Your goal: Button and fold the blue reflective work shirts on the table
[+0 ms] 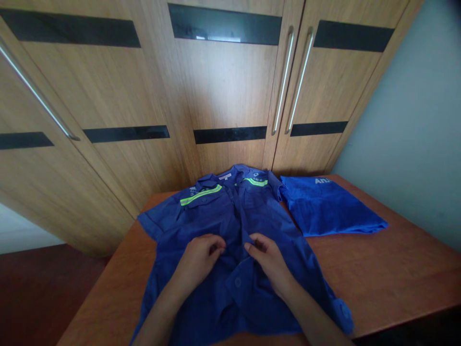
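A dark blue short-sleeved work shirt (212, 221) lies spread front side up, its collar toward the cupboard. Yellow-green reflective stripes cross both sides of its chest. My left hand (201, 257) is closed, thumb and fingers pinching cloth left of the front opening. Across the opening, my right hand (268, 259) pinches the other front edge, which is lifted a little. Below the hands, a flap of the button front is folded over and shows a button (237, 282). The shirt's bottom edge is near the lower border of the view.
A folded bright blue garment (331, 206) with white lettering lies to the right of the shirt. Both garments rest on a reddish-brown wooden table (396, 269). Behind it stands a wooden cupboard (223, 86) with long metal handles. A pale wall (414, 144) borders the right side.
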The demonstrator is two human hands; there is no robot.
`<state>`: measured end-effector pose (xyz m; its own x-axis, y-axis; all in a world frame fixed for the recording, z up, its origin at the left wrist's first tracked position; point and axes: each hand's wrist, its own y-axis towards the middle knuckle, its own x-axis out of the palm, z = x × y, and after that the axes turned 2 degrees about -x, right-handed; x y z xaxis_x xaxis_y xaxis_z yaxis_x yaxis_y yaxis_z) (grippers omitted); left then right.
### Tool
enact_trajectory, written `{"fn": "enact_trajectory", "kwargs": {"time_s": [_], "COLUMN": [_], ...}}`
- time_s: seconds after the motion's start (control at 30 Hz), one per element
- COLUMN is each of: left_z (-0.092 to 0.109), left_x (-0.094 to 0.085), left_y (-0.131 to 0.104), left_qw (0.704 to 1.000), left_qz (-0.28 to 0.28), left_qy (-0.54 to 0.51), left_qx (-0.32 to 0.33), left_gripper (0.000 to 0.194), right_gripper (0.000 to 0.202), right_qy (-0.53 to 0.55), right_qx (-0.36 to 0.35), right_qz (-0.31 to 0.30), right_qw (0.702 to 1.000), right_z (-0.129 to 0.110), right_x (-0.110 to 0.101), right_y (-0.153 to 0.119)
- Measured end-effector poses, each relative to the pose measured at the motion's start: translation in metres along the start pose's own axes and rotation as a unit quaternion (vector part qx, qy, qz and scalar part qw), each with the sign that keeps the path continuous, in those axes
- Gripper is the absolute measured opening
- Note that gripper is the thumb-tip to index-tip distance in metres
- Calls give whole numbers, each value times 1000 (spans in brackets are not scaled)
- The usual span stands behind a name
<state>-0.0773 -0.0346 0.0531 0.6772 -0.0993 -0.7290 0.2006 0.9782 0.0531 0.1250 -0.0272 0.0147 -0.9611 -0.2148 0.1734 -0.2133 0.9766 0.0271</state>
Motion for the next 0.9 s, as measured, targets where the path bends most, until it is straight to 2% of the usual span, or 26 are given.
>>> {"fn": "enact_trajectory", "kwargs": {"time_s": [0.1, 0.17, 0.3, 0.5, 0.73, 0.9], "left_z": [6, 11, 21, 28, 31, 29], "left_x": [1, 4, 19, 34, 33, 37], "left_y": [1, 2, 2, 1, -1, -1], "left_qw": [985, 964, 939, 950, 967, 985], "left_qz": [47, 52, 50, 54, 68, 89], "left_qy": [-159, -251, -326, -299, -244, -149], "left_qx": [-43, -73, -94, -72, -35, 17], "left_gripper": [17, 19, 16, 13, 10, 8], "right_gripper": [22, 20, 14, 10, 12, 10], "right_qy": [-14, -36, -104, -210, -243, -286], "right_qx": [-19, -37, -86, -155, -139, -157], "right_qz": [-8, -14, -4, 53, 89, 96], "right_qw": [1000, 999, 991, 964, 956, 940], "right_z": [0, 0, 2, 1, 1, 0], "right_x": [2, 3, 5, 4, 3, 4], "right_y": [-1, -2, -4, -5, -5, -7]}}
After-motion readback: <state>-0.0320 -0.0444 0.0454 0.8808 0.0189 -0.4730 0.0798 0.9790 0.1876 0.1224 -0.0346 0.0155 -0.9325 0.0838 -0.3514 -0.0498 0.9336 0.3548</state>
